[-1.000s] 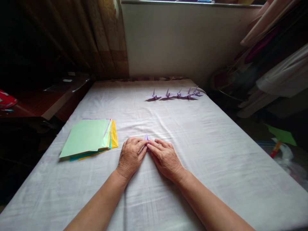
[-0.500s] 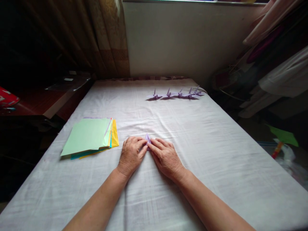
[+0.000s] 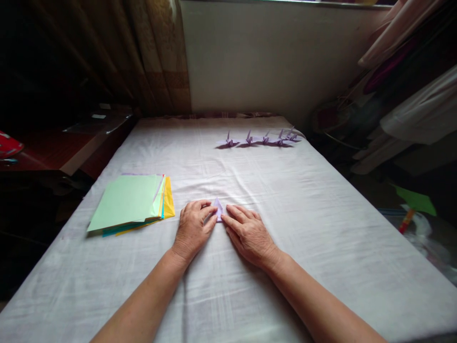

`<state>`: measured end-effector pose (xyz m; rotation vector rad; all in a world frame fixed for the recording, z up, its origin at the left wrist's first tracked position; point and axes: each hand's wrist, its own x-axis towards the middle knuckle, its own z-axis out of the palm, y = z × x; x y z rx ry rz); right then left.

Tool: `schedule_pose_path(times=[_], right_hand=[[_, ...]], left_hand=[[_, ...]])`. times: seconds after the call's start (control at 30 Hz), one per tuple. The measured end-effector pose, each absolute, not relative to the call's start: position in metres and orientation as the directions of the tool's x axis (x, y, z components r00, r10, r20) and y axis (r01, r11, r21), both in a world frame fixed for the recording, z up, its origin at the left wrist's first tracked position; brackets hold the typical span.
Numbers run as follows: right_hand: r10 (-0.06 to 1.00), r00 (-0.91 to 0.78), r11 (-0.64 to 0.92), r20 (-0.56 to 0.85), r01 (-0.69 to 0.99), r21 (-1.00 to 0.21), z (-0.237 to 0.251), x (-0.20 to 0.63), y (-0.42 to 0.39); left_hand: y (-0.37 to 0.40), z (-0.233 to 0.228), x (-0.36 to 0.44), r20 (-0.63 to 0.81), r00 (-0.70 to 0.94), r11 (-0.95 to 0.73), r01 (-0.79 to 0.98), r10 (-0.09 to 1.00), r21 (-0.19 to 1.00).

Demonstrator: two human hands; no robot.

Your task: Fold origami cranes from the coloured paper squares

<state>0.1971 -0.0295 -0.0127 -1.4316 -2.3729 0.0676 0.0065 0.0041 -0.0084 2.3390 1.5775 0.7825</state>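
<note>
We rested left hand [image 3: 194, 225] and right hand [image 3: 250, 234], fingers slightly parted, pinching nothing, against folded lilac paper [image 3: 218, 212], midway between side edges of table [image 3: 321, 224].

Folded purple paper [image 3: 219, 211] lies on white cloth [image 3: 328, 224], pointed end away. Left hand [image 3: 193, 226]: thumb and fingertips at its left edge. Right hand [image 3: 250, 234]: fingertips at its lower right corner, contact unclear. Stack [image 3: 123, 202], pale green sheet on top, left of left hand, not touching. Five purple cranes [image 3: 249, 139] in a row, far end, right of centre.
</note>
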Motion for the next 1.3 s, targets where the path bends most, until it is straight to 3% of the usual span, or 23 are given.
schedule_pose_path(times=[0.3,0.7,1.0,1.3], right_hand=[[0.864,-0.441,0.488,0.242,0.852,-0.189,-0.005,0.197,-0.027],[0.866,-0.448,0.489,0.223,0.853,-0.183,-0.008,0.199,-0.028],[0.859,-0.45,0.498,0.243,0.845,-0.195,-0.007,0.199,-0.029],[0.849,-0.455,0.506,0.268,0.846,-0.17,-0.008,0.199,-0.029]], left_hand=[[0.012,-0.007,0.011,0.258,0.212,-0.318,0.802,0.943,0.506],[0.023,0.003,0.021,0.16,0.138,-0.191,0.901,0.977,0.39],[0.029,0.005,0.023,0.156,0.186,-0.229,0.913,0.97,0.337],[0.05,-0.002,0.027,0.176,0.143,-0.198,0.914,0.974,0.353]])
